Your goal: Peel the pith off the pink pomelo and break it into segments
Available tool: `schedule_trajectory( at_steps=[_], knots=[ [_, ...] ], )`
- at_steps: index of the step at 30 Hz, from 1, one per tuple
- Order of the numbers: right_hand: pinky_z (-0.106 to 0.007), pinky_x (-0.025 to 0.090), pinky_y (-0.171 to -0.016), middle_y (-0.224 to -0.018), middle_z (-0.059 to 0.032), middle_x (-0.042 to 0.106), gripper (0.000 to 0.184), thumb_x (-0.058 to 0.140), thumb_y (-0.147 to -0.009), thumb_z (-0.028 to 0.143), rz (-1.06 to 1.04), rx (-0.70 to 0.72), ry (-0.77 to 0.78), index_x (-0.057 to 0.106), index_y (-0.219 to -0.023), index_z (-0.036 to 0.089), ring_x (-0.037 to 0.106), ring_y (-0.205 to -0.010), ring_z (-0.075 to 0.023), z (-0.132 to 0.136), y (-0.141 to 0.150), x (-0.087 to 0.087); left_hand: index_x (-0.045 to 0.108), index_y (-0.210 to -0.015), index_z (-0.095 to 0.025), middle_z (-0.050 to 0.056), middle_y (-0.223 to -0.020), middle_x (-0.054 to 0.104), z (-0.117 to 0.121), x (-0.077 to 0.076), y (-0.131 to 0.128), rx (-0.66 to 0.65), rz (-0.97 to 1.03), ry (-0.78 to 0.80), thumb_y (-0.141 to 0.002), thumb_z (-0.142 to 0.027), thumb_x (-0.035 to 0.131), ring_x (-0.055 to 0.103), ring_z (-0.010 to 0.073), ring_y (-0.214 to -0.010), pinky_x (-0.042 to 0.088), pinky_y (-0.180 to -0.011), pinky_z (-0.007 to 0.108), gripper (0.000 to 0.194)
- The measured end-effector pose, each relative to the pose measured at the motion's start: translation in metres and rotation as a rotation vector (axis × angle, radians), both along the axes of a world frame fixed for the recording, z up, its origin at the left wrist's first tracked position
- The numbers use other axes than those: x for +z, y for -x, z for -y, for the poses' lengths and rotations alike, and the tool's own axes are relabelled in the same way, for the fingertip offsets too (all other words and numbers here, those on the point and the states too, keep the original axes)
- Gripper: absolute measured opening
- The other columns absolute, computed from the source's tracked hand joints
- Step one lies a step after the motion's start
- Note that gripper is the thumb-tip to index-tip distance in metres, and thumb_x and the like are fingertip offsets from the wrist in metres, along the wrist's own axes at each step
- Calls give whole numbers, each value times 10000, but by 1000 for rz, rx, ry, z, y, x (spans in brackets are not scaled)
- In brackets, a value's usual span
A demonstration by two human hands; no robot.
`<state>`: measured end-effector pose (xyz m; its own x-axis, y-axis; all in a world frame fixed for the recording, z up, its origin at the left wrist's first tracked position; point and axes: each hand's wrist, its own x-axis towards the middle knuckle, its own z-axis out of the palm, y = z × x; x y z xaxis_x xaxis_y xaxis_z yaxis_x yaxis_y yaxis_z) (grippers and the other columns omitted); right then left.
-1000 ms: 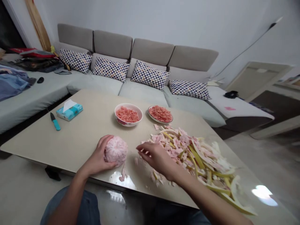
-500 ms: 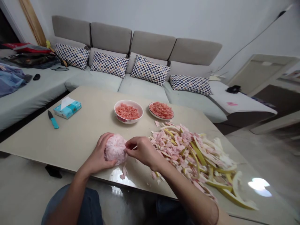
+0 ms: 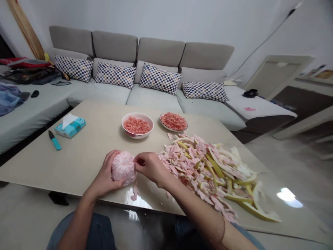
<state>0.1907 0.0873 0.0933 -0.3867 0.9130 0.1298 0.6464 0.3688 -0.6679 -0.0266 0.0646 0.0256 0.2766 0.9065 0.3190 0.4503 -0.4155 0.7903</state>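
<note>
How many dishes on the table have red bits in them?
2. The white bowl is beyond the peeled fruit in the left hand. The dark-rimmed plate is just right of the bowl. I see no others.

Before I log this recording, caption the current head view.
Left hand holds a peeled fruit, right hand touching its side, with peel heaped nearby.

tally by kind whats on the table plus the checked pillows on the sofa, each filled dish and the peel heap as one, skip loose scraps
Peeled fruit: 1
Filled bowl: 1
Filled plate: 1
Peel heap: 1
Knife: 1
Tissue pack: 1
Checked pillows: 4
Total: 10
</note>
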Motion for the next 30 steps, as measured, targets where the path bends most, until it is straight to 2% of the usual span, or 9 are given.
schedule_trajectory(
  at_steps=[4,8,14,19,22,24,26,28,30],
  knots=[
    [-219,492,-675,-810,-41,756,160,664,-803,94,-67,67,95,768,-909,153,670,-702,-132,2,-8,4,300,-1432,-283,112,-1480,334,-1,-1,2,-14,8,0,-665,-233,725,356,329,-1410,291,-1191,545,879],
    [-232,488,-697,-901,-72,759,193,682,-817,124,-29,111,31,770,-987,152,672,-726,-139,5,-13,8,301,-1435,-281,114,-1484,327,-2,0,3,-31,10,23,-656,-227,727,349,333,-1414,281,-1193,551,890],
    [-222,360,-588,-648,-3,662,174,634,-756,42,150,188,-78,717,-669,168,537,-588,-107,1,-4,11,301,-1435,-273,128,-1482,332,-2,3,3,-34,22,36,-679,-248,723,356,342,-1407,291,-1180,565,866],
    [-228,386,-633,-735,-25,703,164,619,-762,51,137,71,-105,738,-774,163,566,-643,-122,-2,2,3,308,-1438,-265,138,-1478,344,-3,2,4,-44,18,19,-677,-258,736,376,345,-1399,301,-1171,565,873],
    [-217,437,-645,-725,-11,707,160,613,-764,72,-99,5,18,737,-808,164,607,-654,-123,-1,-1,-8,299,-1446,-266,140,-1481,340,-4,0,6,-50,17,19,-696,-290,732,373,343,-1404,295,-1175,564,867],
    [-219,469,-637,-696,-2,696,130,611,-759,101,-308,-92,132,722,-797,158,628,-646,-129,2,-8,-17,312,-1441,-271,133,-1479,326,-4,-1,7,-44,-10,-6,-702,-326,735,347,343,-1419,276,-1186,563,854],
    [-237,496,-643,-693,-2,688,133,588,-772,132,-426,-215,163,710,-815,159,647,-651,-141,7,-22,-26,333,-1434,-271,129,-1469,319,-5,-1,9,-21,-46,-28,-701,-364,745,328,345,-1426,264,-1193,562,846],
    [-267,520,-684,-758,-19,704,176,543,-797,147,-451,-340,66,710,-844,173,670,-712,-160,15,-41,-34,350,-1434,-263,131,-1463,325,-6,1,12,-13,-64,-23,-704,-401,753,330,348,-1425,264,-1195,561,846],
    [-313,534,-773,-883,-54,724,221,506,-826,148,-405,-456,-114,721,-861,189,681,-835,-187,24,-61,-39,358,-1442,-252,138,-1480,333,-7,3,16,-39,-51,18,-714,-433,757,333,350,-1432,255,-1200,556,850]
  ],
)
